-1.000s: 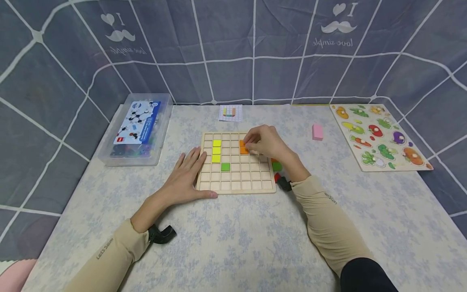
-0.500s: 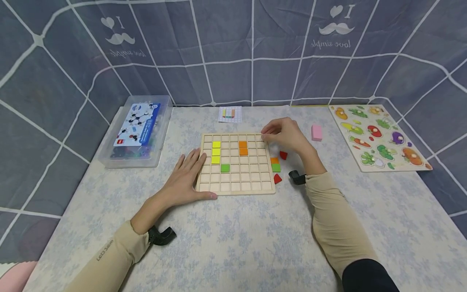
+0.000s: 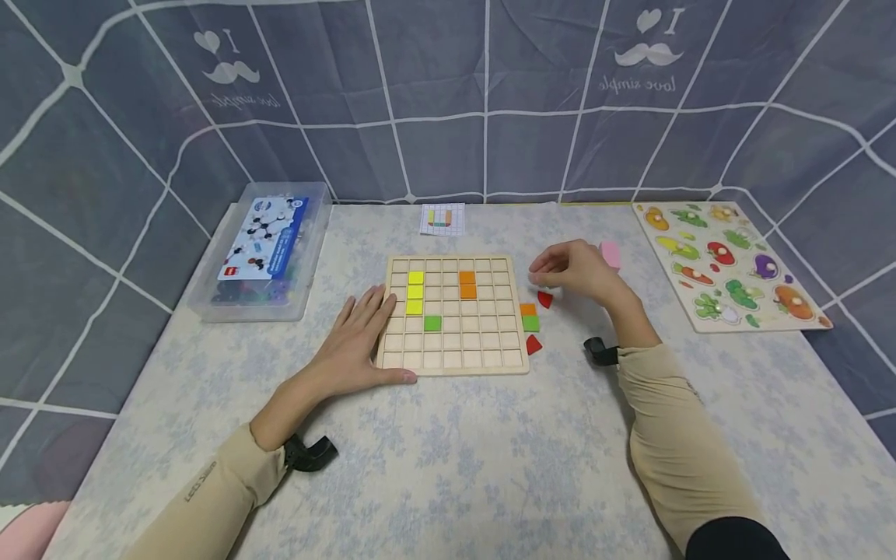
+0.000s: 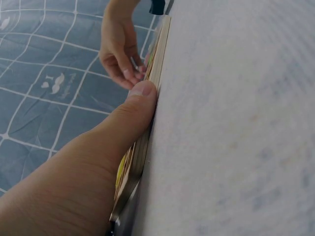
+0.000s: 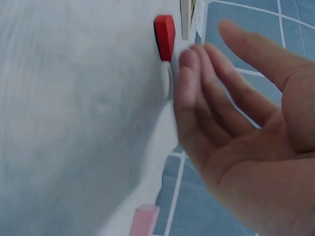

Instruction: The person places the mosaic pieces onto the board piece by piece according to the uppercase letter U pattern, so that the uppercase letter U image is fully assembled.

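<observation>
A wooden grid board (image 3: 480, 339) lies flat on the table. Three yellow square tiles (image 3: 416, 292) form a column in it, with a green tile (image 3: 432, 323) lower right of them and two orange tiles (image 3: 467, 285) farther right. My left hand (image 3: 357, 342) rests on the board's left edge, fingers spread; its thumb touches the front edge in the left wrist view. My right hand (image 3: 581, 272) hovers right of the board, above a red piece (image 3: 544, 299). In the right wrist view its thumb and fingers stand apart, holding nothing, near that red piece (image 5: 165, 38).
Beside the board's right edge lie orange (image 3: 528, 309) and green (image 3: 531, 323) tiles and another red piece (image 3: 534, 344). A pattern card (image 3: 442, 219) lies behind it. A plastic box (image 3: 260, 249) stands left, a pink block (image 3: 610, 254) and vegetable puzzle (image 3: 728, 264) right.
My right hand has left the orange tiles in the board and moved right, past the board's edge, towards the red piece. The left hand has stayed in place.
</observation>
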